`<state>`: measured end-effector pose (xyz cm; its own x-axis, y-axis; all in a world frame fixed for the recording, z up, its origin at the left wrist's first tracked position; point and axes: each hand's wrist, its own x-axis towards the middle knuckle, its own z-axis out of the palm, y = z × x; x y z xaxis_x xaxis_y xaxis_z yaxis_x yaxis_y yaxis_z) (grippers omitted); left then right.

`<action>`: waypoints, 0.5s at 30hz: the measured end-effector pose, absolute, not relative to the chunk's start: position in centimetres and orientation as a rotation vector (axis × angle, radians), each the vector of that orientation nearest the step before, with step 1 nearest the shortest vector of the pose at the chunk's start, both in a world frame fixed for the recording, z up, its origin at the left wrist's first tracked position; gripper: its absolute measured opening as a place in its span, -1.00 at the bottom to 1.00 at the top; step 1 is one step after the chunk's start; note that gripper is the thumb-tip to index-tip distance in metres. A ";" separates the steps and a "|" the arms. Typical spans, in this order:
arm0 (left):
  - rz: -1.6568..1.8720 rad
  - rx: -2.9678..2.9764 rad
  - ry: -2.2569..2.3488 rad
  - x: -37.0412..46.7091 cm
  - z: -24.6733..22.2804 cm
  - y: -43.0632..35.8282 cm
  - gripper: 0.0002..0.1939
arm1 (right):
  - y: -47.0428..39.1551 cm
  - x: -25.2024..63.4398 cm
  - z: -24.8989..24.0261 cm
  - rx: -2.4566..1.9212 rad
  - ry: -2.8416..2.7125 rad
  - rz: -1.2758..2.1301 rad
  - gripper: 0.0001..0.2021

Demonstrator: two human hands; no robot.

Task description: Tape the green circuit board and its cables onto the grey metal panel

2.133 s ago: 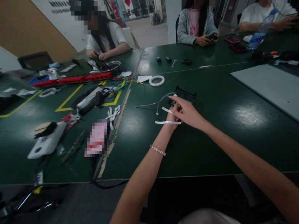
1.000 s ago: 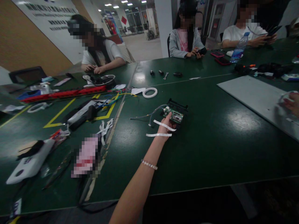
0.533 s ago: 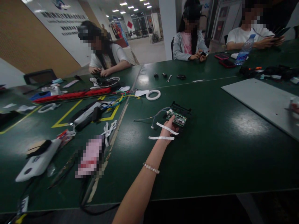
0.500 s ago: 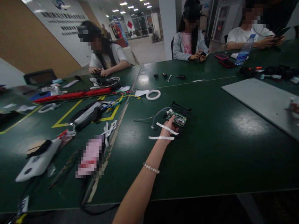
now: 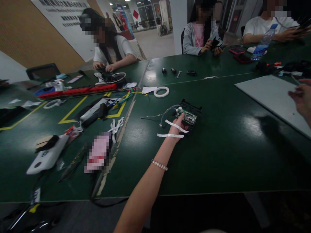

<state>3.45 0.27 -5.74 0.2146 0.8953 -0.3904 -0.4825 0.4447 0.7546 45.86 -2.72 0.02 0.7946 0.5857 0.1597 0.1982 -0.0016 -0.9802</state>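
Observation:
My left hand (image 5: pixel 179 127) is closed on a green circuit board (image 5: pixel 190 117) in a black plastic frame (image 5: pixel 191 106), with the thumb on the board's near edge. Thin grey wires (image 5: pixel 159 115) trail from the board to the left. Two white tape strips (image 5: pixel 170 136) lie across the back of this hand and the wrist. At the right edge my right hand (image 5: pixel 302 97) is raised over a grey panel (image 5: pixel 262 89), partly out of frame. Its fingers are bent together by a thin pale object too small to name.
A white tape roll (image 5: pixel 161 92) lies beyond the board, with a small wrench (image 5: pixel 178 74) farther back. Left are a red strip (image 5: pixel 80 91), a white device (image 5: pixel 47 155) and a pink blurred item (image 5: pixel 98 152). A water bottle (image 5: pixel 264 42) stands back right. Three people sit opposite.
My right hand has come further into view at the right edge, and a shadow now falls on the table below it. The left hand keeps hold of the board. The view has tilted down slightly.

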 end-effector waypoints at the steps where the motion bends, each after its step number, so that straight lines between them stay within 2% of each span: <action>1: 1.023 0.539 0.926 3.5 -5.7 0.2 -0.74 | -2.5 43.7 -0.1 -1.490 -0.659 0.473 -0.78; 4: 1.023 0.549 0.929 3.5 -5.5 -0.1 -0.75 | -3.2 34.2 0.4 -1.274 -0.935 0.891 -0.79; 7: 1.030 0.576 0.925 3.6 -5.4 -0.5 -0.77 | -4.9 24.0 1.9 -1.084 -1.273 1.100 -0.72; 11: 1.074 0.676 0.855 3.6 -5.2 -1.1 -0.83 | -5.4 15.7 3.2 -1.039 -1.566 1.096 -0.70; 15: 1.092 0.656 0.803 3.7 -4.8 -1.4 -0.84 | -4.1 13.2 1.7 -1.188 -1.643 0.976 -0.69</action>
